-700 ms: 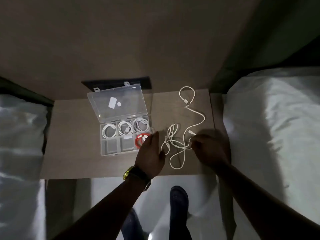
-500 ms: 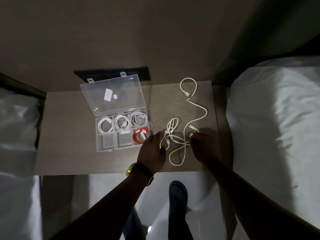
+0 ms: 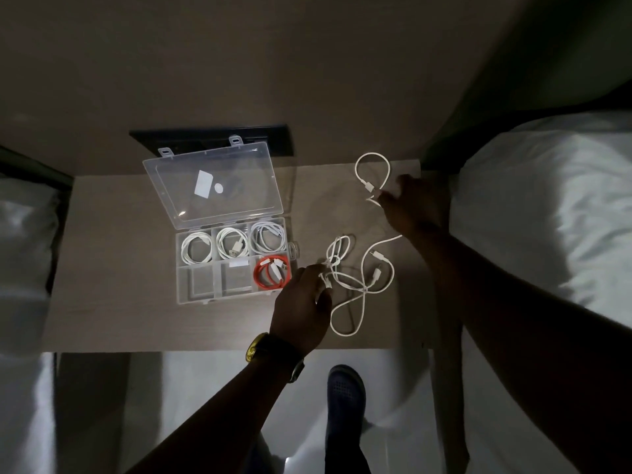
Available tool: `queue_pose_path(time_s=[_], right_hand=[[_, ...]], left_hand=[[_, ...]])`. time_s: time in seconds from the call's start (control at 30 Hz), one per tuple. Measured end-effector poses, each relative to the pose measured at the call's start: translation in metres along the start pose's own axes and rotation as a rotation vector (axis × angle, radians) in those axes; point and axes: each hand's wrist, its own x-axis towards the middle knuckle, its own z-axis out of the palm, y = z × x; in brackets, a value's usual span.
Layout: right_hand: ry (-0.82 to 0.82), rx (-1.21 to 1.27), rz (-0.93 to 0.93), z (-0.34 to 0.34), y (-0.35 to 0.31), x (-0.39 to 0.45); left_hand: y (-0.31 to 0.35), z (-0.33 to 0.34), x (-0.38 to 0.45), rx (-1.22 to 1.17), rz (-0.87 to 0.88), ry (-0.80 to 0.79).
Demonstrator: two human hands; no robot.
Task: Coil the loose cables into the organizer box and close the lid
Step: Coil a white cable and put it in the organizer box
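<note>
A clear plastic organizer box (image 3: 205,295) lies on the small wooden table (image 3: 113,261) with its lid (image 3: 212,186) standing open. Its back row holds three coiled white cables (image 3: 232,244); a coiled orange cable (image 3: 272,273) fills the front right compartment. Loose white cables (image 3: 355,289) lie tangled to the box's right. My left hand (image 3: 301,307) rests on the tangle's left end, fingers pinching a plug. My right hand (image 3: 415,206) reaches to the far loop of white cable (image 3: 371,165) and touches its plug end.
White bedding lies on both sides, the left bed (image 3: 24,241) and the right bed (image 3: 547,206). A dark panel (image 3: 212,138) sits on the wall behind the box. My dark shoe (image 3: 345,388) stands on the glossy floor below the table's front edge.
My right hand has left the tangle and moved up and away to the far cable loop. My left hand stays at the tangle's left end.
</note>
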Motion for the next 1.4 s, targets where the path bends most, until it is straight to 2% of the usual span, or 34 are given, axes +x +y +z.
queue_pose_path(time_s=[0.07,0.17,0.3,0.4,0.57,0.67,0.73,0.83,0.93,1.0,1.07,1.1,1.13,1.2,1.27,1.3,1.4], right_hand=[[-0.071,-0.056,-0.084,0.006,-0.007,0.014],[-0.092,-0.12,-0.181,0.015,-0.014,0.031],[-0.139,-0.162,-0.181,0.036,-0.026,0.042],[-0.112,-0.165,-0.234,0.045,-0.022,0.04],[-0.027,0.011,-0.24,0.044,-0.004,0.035],[-0.126,-0.12,-0.214,0.046,-0.001,0.039],[-0.112,-0.178,-0.244,0.047,0.0,0.037],[0.029,0.005,-0.376,0.042,-0.003,0.019],[0.127,0.334,-0.519,0.021,-0.013,-0.028],[0.034,0.439,-0.592,0.01,-0.018,-0.062],[-0.118,0.513,-0.586,-0.003,-0.02,-0.09],[-0.141,0.537,-0.577,-0.011,-0.021,-0.097],[-0.111,0.553,-0.561,-0.022,-0.022,-0.1],[0.092,0.585,-0.53,-0.044,-0.022,-0.098],[0.268,0.531,-0.584,-0.059,-0.023,-0.091],[0.24,0.494,-0.635,-0.062,-0.024,-0.087],[-0.216,0.656,-0.611,-0.054,-0.034,-0.093]], left_hand=[[0.003,-0.003,0.002,-0.021,0.008,0.026],[0.007,-0.007,0.007,-0.082,0.033,0.049],[0.011,-0.002,0.007,-0.146,0.072,0.075],[0.015,0.001,0.01,-0.167,0.073,0.09],[0.027,-0.005,0.028,-0.326,-0.025,0.066],[0.03,-0.003,0.033,-0.377,-0.031,0.069],[0.03,0.0,0.03,-0.407,-0.044,0.045],[0.031,0.0,0.029,-0.574,-0.195,-0.016],[0.043,-0.009,0.04,-0.898,-0.398,-0.002],[0.057,-0.018,0.051,-1.11,-0.419,0.026],[0.07,-0.028,0.057,-1.141,-0.366,0.065],[0.076,-0.032,0.056,-1.108,-0.345,0.08],[0.08,-0.036,0.055,-1.081,-0.336,0.088],[0.087,-0.047,0.048,-1.078,-0.361,0.058],[0.093,-0.059,0.038,-1.107,-0.377,-0.049],[0.096,-0.064,0.033,-1.135,-0.368,-0.116],[0.107,-0.082,0.022,-1.442,-0.353,-0.252]])
